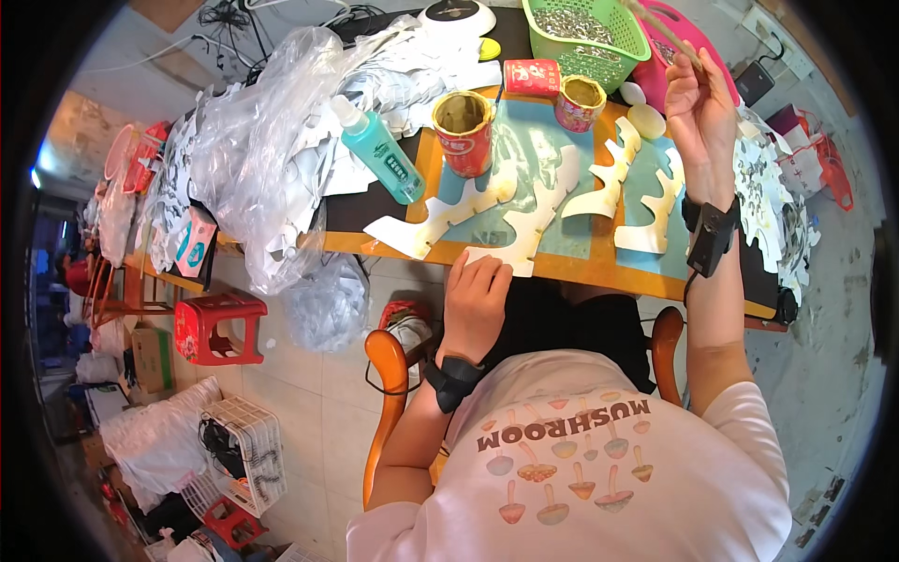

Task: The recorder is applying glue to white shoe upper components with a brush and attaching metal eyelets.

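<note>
My right hand (698, 98) is raised over the far right of the table, its fingers closed round a thin brown stick (663, 36); the stick's far end runs out of view. At the table's near edge, my left hand (478, 295) pinches the near end of a white cut-out piece (536, 217) with a wavy, toothed outline. To its left lies a similar cut-out (440, 220) with yellowish smears, and two more, a long one (609, 173) and a shorter one (653, 211), lie to the right. Beyond them stands a red can (464, 140) with yellowish residue inside.
A smaller can (580, 103) and a red box (531, 77) stand behind. A teal spray bottle (382, 155) leans by heaped white scraps and clear plastic (253, 140). A green basket (599, 56) holds small metal parts beside a pink basin (688, 28). A red stool (220, 328) stands left.
</note>
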The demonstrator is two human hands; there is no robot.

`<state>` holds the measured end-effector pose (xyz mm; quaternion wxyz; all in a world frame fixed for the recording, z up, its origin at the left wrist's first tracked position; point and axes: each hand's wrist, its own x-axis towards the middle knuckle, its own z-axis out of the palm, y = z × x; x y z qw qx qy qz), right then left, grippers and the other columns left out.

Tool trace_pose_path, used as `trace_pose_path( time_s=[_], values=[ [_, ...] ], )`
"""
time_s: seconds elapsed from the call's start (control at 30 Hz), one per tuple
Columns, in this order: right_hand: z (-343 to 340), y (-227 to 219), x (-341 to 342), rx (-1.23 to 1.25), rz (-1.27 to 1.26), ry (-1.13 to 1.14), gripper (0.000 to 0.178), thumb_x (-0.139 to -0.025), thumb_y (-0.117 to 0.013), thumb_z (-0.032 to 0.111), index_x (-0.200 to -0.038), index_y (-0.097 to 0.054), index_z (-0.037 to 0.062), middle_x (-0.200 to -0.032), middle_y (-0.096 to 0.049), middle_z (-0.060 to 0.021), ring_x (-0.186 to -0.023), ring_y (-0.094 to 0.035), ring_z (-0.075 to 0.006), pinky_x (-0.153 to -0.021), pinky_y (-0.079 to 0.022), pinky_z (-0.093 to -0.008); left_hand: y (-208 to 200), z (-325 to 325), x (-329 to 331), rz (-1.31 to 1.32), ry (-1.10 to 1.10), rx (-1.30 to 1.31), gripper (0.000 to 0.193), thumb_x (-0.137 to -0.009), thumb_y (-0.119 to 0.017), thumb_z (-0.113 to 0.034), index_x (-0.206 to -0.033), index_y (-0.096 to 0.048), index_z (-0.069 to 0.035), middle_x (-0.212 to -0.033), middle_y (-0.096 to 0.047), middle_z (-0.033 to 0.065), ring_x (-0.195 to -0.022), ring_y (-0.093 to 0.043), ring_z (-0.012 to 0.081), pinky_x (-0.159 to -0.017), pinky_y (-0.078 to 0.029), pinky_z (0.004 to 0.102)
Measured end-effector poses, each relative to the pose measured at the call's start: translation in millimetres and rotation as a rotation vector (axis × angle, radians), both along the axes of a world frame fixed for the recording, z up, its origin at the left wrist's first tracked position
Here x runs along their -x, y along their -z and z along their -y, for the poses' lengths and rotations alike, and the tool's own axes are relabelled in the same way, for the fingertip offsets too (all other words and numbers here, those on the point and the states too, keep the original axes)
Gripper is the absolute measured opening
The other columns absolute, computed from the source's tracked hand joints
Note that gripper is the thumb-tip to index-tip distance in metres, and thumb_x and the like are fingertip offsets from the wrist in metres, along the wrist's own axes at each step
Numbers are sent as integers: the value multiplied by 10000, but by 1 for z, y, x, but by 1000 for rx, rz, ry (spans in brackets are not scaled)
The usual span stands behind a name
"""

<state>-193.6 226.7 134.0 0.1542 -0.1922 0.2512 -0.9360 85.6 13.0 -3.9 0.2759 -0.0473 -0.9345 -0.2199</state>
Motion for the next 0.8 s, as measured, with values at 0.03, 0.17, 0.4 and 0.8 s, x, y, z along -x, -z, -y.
trace_pose_path(
  time_s=[0.03,0.17,0.4,0.8],
  values=[
    [-2,-3,-2,39,19,-27,281,-972,-569,135,-1180,-590,-52,-918,-659,-103,-736,-610,-105,-631,-532,-171,0,0,0,-2,-1,-1,150,-808,-623,16,-950,-651,-23,-957,-641,89,-924,-633,257,-1001,-441,465],
    [5,-18,-30,44,14,28,301,-973,-564,101,-1236,-549,-42,-888,-602,-77,-726,-549,-92,-635,-531,-164,1,0,-1,-10,-6,-1,142,-814,-625,13,-948,-651,-25,-952,-642,88,-921,-633,260,-1000,-442,465],
    [-41,53,-104,-557,-128,108,184,-915,-603,110,-1056,-566,-3,-847,-652,-73,-718,-630,-93,-593,-487,-183,4,1,1,-26,2,-24,133,-809,-643,8,-935,-657,-32,-943,-649,85,-904,-638,263,-991,-450,466],
    [-62,84,-157,-1062,-327,45,76,-870,-606,6,-935,-611,-33,-853,-675,-110,-725,-651,-124,-657,-539,-237,3,9,2,-32,40,-89,130,-801,-697,0,-923,-660,-29,-949,-663,99,-894,-644,291,-911,-500,446]
  ],
)
